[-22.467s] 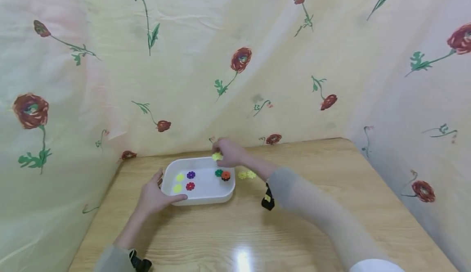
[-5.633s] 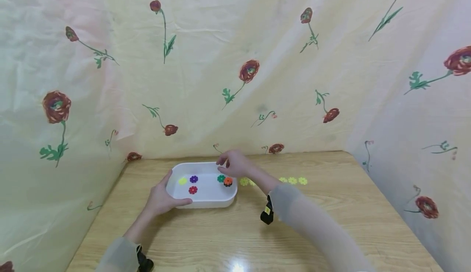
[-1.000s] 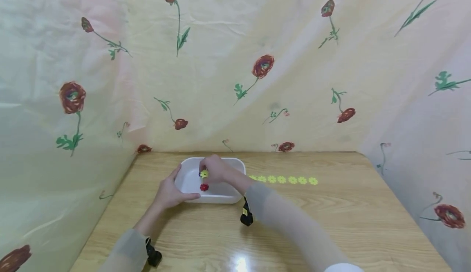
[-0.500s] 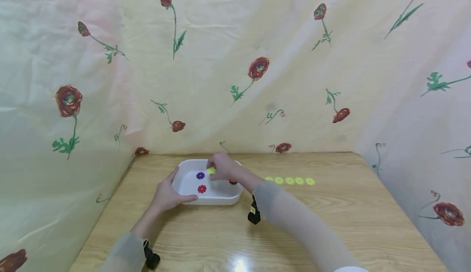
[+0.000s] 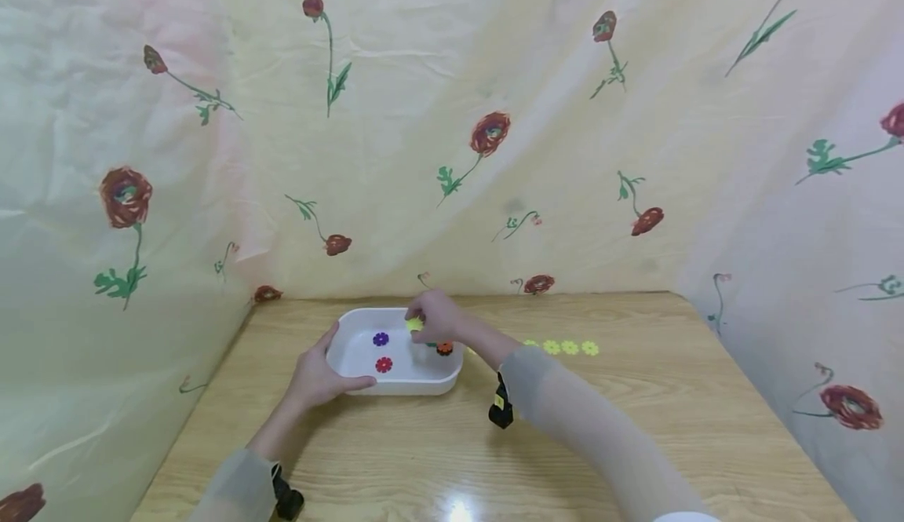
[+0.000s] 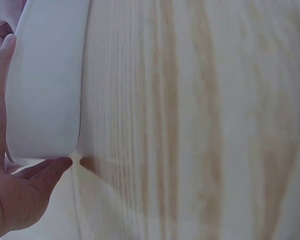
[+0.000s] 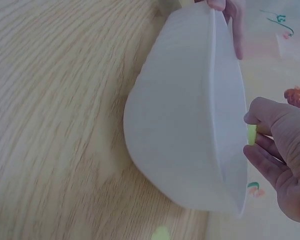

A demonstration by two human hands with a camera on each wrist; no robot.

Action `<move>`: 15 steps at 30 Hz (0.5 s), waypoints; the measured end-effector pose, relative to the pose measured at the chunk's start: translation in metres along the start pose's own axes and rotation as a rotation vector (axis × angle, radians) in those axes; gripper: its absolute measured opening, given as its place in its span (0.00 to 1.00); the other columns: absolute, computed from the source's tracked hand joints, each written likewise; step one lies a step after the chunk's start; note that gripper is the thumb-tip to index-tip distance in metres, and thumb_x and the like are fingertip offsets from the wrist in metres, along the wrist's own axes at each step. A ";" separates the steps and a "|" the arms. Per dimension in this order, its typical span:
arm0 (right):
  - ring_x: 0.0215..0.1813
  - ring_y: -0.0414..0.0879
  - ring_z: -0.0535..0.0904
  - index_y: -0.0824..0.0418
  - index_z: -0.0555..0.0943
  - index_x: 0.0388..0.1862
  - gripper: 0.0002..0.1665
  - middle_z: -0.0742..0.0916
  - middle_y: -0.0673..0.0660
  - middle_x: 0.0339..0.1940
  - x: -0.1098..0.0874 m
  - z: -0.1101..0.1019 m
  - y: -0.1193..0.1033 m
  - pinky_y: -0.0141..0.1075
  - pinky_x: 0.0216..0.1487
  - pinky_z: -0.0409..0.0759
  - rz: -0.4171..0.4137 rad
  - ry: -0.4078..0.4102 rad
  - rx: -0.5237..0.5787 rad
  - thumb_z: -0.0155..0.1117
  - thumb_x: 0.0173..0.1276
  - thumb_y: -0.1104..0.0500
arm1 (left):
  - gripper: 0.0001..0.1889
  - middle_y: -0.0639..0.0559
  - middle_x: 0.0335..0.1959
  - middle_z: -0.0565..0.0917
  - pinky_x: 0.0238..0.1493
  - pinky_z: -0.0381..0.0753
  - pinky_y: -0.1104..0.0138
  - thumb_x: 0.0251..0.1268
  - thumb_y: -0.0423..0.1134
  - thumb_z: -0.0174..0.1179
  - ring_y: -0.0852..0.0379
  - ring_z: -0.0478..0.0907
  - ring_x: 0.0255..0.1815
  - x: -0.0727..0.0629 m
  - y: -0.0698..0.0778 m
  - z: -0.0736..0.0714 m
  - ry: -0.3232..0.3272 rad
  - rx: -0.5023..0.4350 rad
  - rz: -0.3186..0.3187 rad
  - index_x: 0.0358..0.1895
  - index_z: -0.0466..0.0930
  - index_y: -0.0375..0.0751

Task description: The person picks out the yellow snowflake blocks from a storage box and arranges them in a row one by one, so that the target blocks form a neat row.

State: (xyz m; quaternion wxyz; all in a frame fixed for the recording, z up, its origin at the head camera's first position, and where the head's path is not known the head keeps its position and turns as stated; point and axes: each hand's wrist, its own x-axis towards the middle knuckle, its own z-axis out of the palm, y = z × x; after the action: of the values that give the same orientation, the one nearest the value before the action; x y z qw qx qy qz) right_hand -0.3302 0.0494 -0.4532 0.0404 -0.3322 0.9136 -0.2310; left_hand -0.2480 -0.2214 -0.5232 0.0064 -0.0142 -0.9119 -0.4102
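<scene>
My left hand grips the left end of a white plastic tray, thumb along its near rim and fingers at its end wall. Between thumb and fingers my right hand pinches a yellow flower-shaped piece above the tray's right half; in the right wrist view this yellow piece appears edge-on. Inside the tray lie a purple flower piece and a red flower piece. An orange flower piece sits over a dark one at the right, beside a green one mostly hidden by my right hand.
On the wooden table, right of the tray, several yellow flower pieces lie in a row, partly hidden behind my right forearm. A flower-patterned cloth hangs behind the table and along its sides.
Yellow pieces once in the tray are gone from its floor, and the row on the table has grown. Lately my right hand lifted a yellow piece and moved rightward; my left hand stays on the tray.
</scene>
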 end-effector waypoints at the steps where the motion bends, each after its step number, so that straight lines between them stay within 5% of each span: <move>1: 0.49 0.48 0.87 0.64 0.90 0.52 0.18 0.93 0.58 0.49 -0.001 -0.001 0.001 0.37 0.55 0.88 0.003 0.003 0.007 0.79 0.64 0.63 | 0.74 0.29 0.84 0.61 0.77 0.70 0.37 0.40 0.64 0.86 0.30 0.66 0.80 0.000 0.000 0.000 -0.002 0.002 -0.001 0.88 0.47 0.40; 15: 0.48 0.49 0.86 0.65 0.90 0.53 0.19 0.93 0.59 0.47 -0.012 -0.009 0.030 0.41 0.54 0.88 -0.004 0.080 -0.008 0.77 0.64 0.61 | 0.73 0.28 0.84 0.61 0.76 0.71 0.37 0.42 0.64 0.85 0.30 0.68 0.79 -0.002 0.001 -0.001 -0.006 0.013 0.006 0.87 0.47 0.39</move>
State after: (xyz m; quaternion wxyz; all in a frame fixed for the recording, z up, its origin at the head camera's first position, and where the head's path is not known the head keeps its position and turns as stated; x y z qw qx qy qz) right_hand -0.3407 0.0803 -0.4598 0.0020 -0.3249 0.9147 -0.2403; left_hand -0.2461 -0.2213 -0.5222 0.0049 -0.0182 -0.9145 -0.4040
